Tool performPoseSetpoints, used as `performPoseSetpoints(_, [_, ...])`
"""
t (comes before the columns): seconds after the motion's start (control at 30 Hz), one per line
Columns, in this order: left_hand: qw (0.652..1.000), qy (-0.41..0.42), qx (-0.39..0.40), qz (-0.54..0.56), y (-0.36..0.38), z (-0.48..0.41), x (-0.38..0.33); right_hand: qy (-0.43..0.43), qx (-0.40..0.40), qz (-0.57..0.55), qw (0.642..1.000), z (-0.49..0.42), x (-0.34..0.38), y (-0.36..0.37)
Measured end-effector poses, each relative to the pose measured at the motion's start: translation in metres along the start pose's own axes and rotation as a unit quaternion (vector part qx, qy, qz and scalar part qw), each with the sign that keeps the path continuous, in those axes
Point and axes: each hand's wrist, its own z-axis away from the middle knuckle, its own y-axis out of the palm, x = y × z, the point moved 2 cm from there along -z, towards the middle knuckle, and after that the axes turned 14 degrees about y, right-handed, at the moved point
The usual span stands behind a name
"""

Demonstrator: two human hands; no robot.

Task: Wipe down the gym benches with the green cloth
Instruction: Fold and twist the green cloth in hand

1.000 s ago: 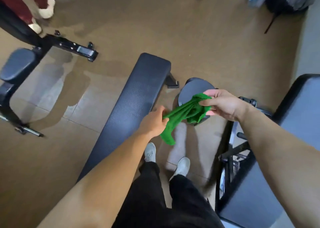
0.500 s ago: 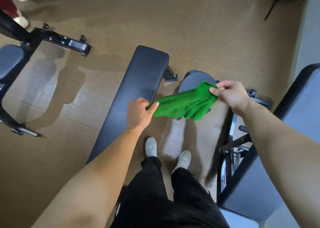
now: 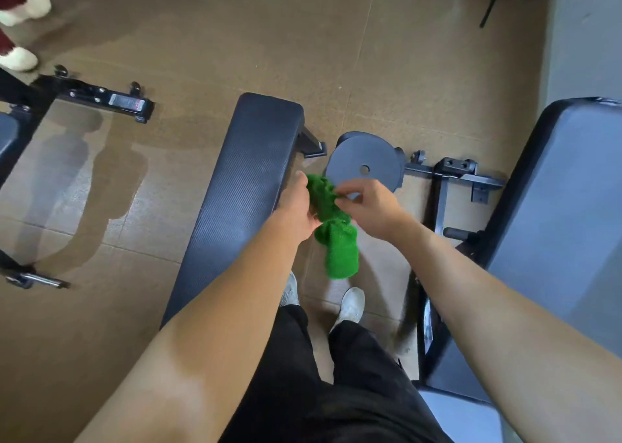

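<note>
The green cloth (image 3: 338, 237) hangs bunched between my two hands, in the air over the floor beside the flat black bench (image 3: 235, 200). My left hand (image 3: 298, 212) grips its upper left part. My right hand (image 3: 365, 207) pinches the cloth's top with curled fingers. The cloth's lower end dangles free above my shoes. A second padded bench (image 3: 552, 234) slopes along the right edge. The flat bench runs from centre toward lower left, partly hidden by my left forearm.
A round black weight plate (image 3: 367, 160) lies on the floor just beyond my hands, next to a black bench frame (image 3: 451, 173). Another machine's frame (image 3: 101, 99) and pad sit at left. Someone's white shoes (image 3: 20, 28) stand top left. Wet patches mark the brown floor.
My hands have come together, bunching the cloth that was stretched out between them. The cloth now hangs down in a roll instead of spreading sideways.
</note>
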Motion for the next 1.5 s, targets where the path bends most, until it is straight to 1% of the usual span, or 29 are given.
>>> performPoseSetpoints(0.07, [0.997,-0.023,0.074,-0.014,0.009,0.009,-0.001,-0.021,0.006,0.063,0.998,0.008,-0.005,-0.003])
performPoseSetpoints(0.1, [0.993,-0.029,0.108,-0.041,0.013,0.014,-0.001,-0.03,0.025,0.095,0.995,0.01,-0.008,-0.005])
performPoseSetpoints(0.17, [0.981,-0.01,0.147,-0.124,0.018,0.016,0.004,-0.031,0.096,0.135,0.986,0.016,-0.012,-0.012])
performPoseSetpoints(0.2, [0.975,0.009,0.153,-0.16,0.02,0.017,0.006,-0.011,0.123,0.121,0.985,0.018,-0.013,-0.018])
performPoseSetpoints(0.23, [0.968,0.025,0.159,-0.194,0.021,0.017,0.006,0.014,0.12,0.084,0.989,0.017,-0.015,-0.027])
performPoseSetpoints(0.27, [0.961,0.036,0.175,-0.212,0.022,0.017,0.005,0.037,0.083,0.04,0.995,0.014,-0.019,-0.037])
performPoseSetpoints(0.3, [0.953,0.045,0.199,-0.224,0.024,0.017,0.004,0.044,0.031,0.016,0.998,0.01,-0.025,-0.049])
performPoseSetpoints(0.33, [0.944,0.056,0.225,-0.237,0.026,0.02,0.002,0.028,-0.005,0.026,0.999,0.006,-0.031,-0.058])
performPoseSetpoints(0.37, [0.933,0.064,0.251,-0.251,0.029,0.022,-0.001,0.006,-0.005,0.058,0.998,0.003,-0.032,-0.064])
performPoseSetpoints(0.47, [0.906,0.064,0.308,-0.282,0.038,0.026,-0.009,-0.012,0.089,0.197,0.976,-0.003,-0.03,-0.072])
performPoseSetpoints(0.53, [0.903,0.056,0.323,-0.279,0.042,0.028,-0.011,-0.008,0.112,0.217,0.97,-0.012,-0.029,-0.077])
performPoseSetpoints(0.6, [0.909,0.074,0.295,-0.284,0.042,0.025,-0.012,0.011,0.11,0.182,0.977,-0.018,-0.029,-0.087])
performPoseSetpoints(0.63, [0.908,0.092,0.275,-0.301,0.04,0.022,-0.011,0.027,0.119,0.141,0.982,-0.02,-0.03,-0.093])
performPoseSetpoints(0.7, [0.888,0.137,0.246,-0.365,0.037,0.017,-0.009,0.053,0.148,0.06,0.986,-0.023,-0.032,-0.104])
performPoseSetpoints(0.8, [0.85,0.181,0.222,-0.442,0.041,0.015,-0.003,0.08,0.159,0.033,0.983,-0.029,-0.026,-0.115])
performPoseSetpoints(0.87, [0.848,0.198,0.208,-0.446,0.052,0.016,0.0,0.101,0.134,-0.008,0.986,-0.034,-0.017,-0.117])
performPoseSetpoints(0.9, [0.856,0.2,0.202,-0.432,0.057,0.014,0.003,0.114,0.124,-0.054,0.984,-0.038,-0.012,-0.117])
performPoseSetpoints(0.97, [0.865,0.206,0.202,-0.411,0.069,0.007,0.006,0.146,0.115,-0.14,0.973,-0.048,-0.003,-0.118])
performPoseSetpoints(1.0, [0.858,0.22,0.205,-0.416,0.075,0.004,0.005,0.164,0.111,-0.163,0.967,-0.053,0.001,-0.119])
performPoseSetpoints(1.07, [0.831,0.261,0.192,-0.452,0.088,-0.003,0.001,0.2,0.102,-0.199,0.954,-0.064,0.009,-0.124])
performPoseSetpoints(1.13, [0.799,0.318,0.139,-0.492,0.102,-0.012,-0.006,0.243,0.081,-0.26,0.931,-0.075,0.016,-0.131])
performPoseSetpoints(1.17, [0.789,0.343,0.119,-0.496,0.109,-0.018,-0.009,0.262,0.064,-0.284,0.92,-0.08,0.019,-0.134])
performPoseSetpoints(1.2, [0.786,0.363,0.105,-0.489,0.116,-0.023,-0.013,0.276,0.047,-0.295,0.913,-0.085,0.021,-0.138])
performPoseSetpoints(1.27, [0.793,0.383,0.081,-0.467,0.13,-0.035,-0.02,0.293,0.012,-0.294,0.91,-0.094,0.026,-0.144])
performPoseSetpoints(1.33, [0.792,0.392,0.063,-0.463,0.143,-0.044,-0.03,0.317,-0.032,-0.26,0.911,-0.103,0.029,-0.153])
performPoseSetpoints(1.4, [0.776,0.411,0.066,-0.474,0.153,-0.051,-0.037,0.335,-0.065,-0.216,0.915,-0.109,0.031,-0.161])
performPoseSetpoints(1.47, [0.743,0.451,0.07,-0.49,0.159,-0.062,-0.042,0.338,-0.076,-0.203,0.916,-0.116,0.033,-0.169])
performPoseSetpoints(1.5, [0.731,0.457,0.071,-0.501,0.16,-0.067,-0.044,0.335,-0.084,-0.198,0.917,-0.12,0.032,-0.173])
